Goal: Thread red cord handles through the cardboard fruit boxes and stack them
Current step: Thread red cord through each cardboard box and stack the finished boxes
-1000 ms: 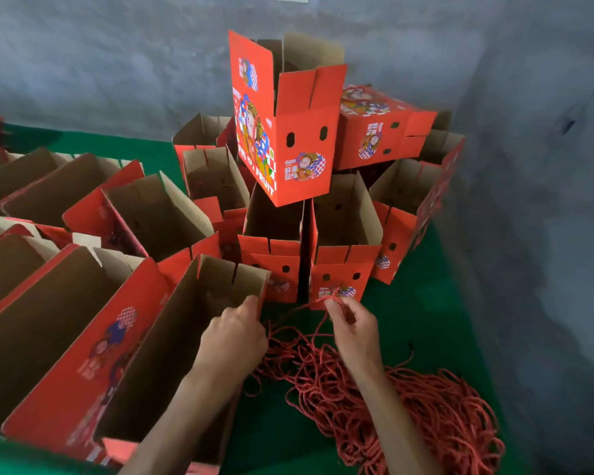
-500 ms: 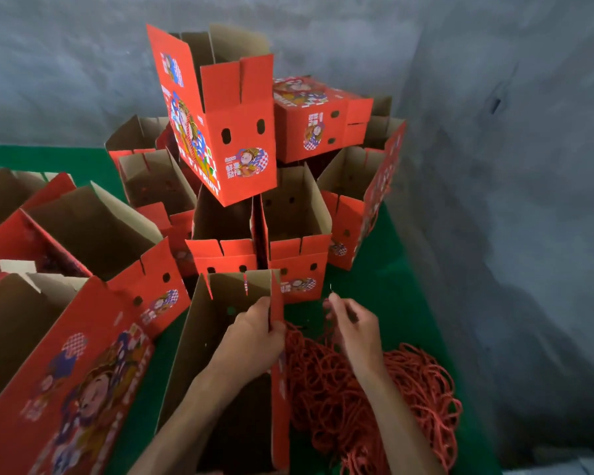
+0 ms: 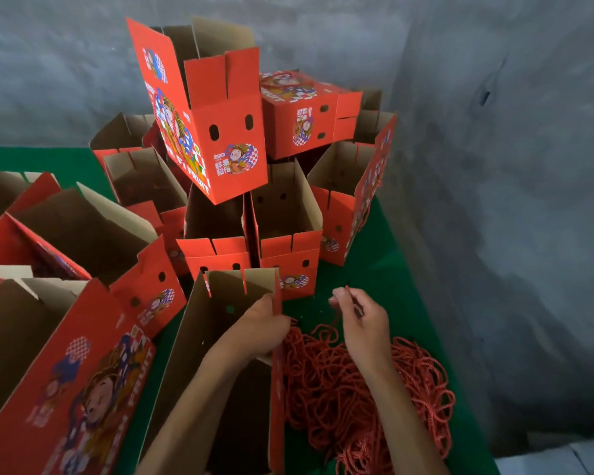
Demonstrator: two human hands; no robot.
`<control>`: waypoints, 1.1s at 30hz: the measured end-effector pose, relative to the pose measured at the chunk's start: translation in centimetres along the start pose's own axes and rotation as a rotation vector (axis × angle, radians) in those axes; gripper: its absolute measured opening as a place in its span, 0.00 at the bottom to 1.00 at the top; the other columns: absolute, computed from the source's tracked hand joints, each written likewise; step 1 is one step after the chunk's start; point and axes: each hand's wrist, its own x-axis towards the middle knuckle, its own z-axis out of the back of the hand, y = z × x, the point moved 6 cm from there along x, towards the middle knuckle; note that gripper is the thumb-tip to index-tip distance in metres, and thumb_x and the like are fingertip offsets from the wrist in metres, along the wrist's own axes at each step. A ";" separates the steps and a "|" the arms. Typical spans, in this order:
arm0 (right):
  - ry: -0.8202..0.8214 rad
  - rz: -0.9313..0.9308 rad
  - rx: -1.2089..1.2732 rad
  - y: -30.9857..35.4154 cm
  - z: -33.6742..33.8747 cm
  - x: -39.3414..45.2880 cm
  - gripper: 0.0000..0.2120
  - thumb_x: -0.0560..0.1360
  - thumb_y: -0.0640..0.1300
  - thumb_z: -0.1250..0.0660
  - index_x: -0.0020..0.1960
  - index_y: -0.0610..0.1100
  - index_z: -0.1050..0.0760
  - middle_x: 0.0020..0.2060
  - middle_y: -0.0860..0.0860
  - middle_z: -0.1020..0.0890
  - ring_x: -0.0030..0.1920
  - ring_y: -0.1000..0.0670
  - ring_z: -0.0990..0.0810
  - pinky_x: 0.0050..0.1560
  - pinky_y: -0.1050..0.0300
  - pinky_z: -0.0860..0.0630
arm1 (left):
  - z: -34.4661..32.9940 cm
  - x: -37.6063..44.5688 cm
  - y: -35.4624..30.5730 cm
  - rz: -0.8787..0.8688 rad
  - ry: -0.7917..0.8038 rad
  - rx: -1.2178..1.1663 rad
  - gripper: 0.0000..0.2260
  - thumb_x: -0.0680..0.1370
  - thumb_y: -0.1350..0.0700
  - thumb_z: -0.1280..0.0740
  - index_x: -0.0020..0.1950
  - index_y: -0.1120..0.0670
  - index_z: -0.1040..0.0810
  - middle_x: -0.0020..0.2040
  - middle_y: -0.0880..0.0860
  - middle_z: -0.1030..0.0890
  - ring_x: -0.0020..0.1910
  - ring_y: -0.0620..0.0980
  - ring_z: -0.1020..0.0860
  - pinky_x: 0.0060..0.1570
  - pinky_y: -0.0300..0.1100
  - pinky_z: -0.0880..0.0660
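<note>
while the open box (image 3: 220, 354) is steadied from inside, its state is set out as follows:
cord end: a red cord (image 3: 336, 320) is pinched between thumb and forefinger of the right hand (image 3: 360, 323), its tip raised just above the fingertips (image 3: 338, 293); the strand runs down from there into the cord pile (image 3: 357, 389).
cord and box: the pinched tip is held apart from the box's right wall, beside its top corner; whether a hole in that wall faces it cannot be told.
left hand: the left hand (image 3: 261, 330) is set at the top of the box's right wall, fingers curled over the edge and gripping it, with the wrist inside the box.
right hand: the remaining fingers are loosely curled; nothing but the cord is held.
edges: the box's far flaps are upright, close in front of two open boxes (image 3: 282, 234); a large printed box (image 3: 66, 389) lies alongside on the left.
room: a strip of green cloth (image 3: 367, 269) is seen between the right hand and the grey wall (image 3: 511, 200), with the pile lying on it.
stack: a tilted box (image 3: 216, 132) and a box on its side (image 3: 306, 118) are perched on the boxes behind.
</note>
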 end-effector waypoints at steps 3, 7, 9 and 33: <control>0.126 -0.072 0.090 0.1 -1.1 -0.8 0.12 0.84 0.58 0.37 0.51 0.56 0.17 0.34 0.60 0.19 0.36 0.59 0.20 0.39 0.66 0.26 | 0.0 -0.2 1.1 0.073 0.057 -0.084 0.08 0.77 0.61 0.40 0.53 0.53 0.24 0.48 0.60 0.16 0.43 0.53 0.17 0.35 0.41 0.19; 0.257 -0.122 -0.056 -2.1 -3.9 -3.4 0.12 0.84 0.58 0.36 0.56 0.54 0.18 0.41 0.61 0.16 0.43 0.57 0.17 0.39 0.61 0.25 | 1.4 -0.1 2.4 0.154 0.008 -0.162 0.07 0.73 0.64 0.39 0.47 0.58 0.22 0.40 0.60 0.19 0.39 0.57 0.20 0.38 0.42 0.24; 0.303 -0.142 -0.034 -2.8 -5.2 -4.5 0.12 0.84 0.57 0.37 0.47 0.52 0.19 0.34 0.58 0.20 0.32 0.56 0.23 0.35 0.58 0.30 | 2.0 -0.2 2.8 0.185 0.000 -0.207 0.07 0.71 0.64 0.38 0.44 0.59 0.21 0.37 0.59 0.20 0.35 0.57 0.21 0.40 0.44 0.26; 0.782 -0.412 0.140 -3.7 -10.7 -3.2 0.25 0.87 0.54 0.44 0.33 0.50 0.27 0.26 0.57 0.28 0.24 0.57 0.32 0.24 0.63 0.35 | 1.9 -1.3 3.6 0.212 0.177 -0.408 0.34 0.77 0.26 0.51 0.53 0.49 0.16 0.53 0.58 0.14 0.53 0.57 0.15 0.40 0.51 0.17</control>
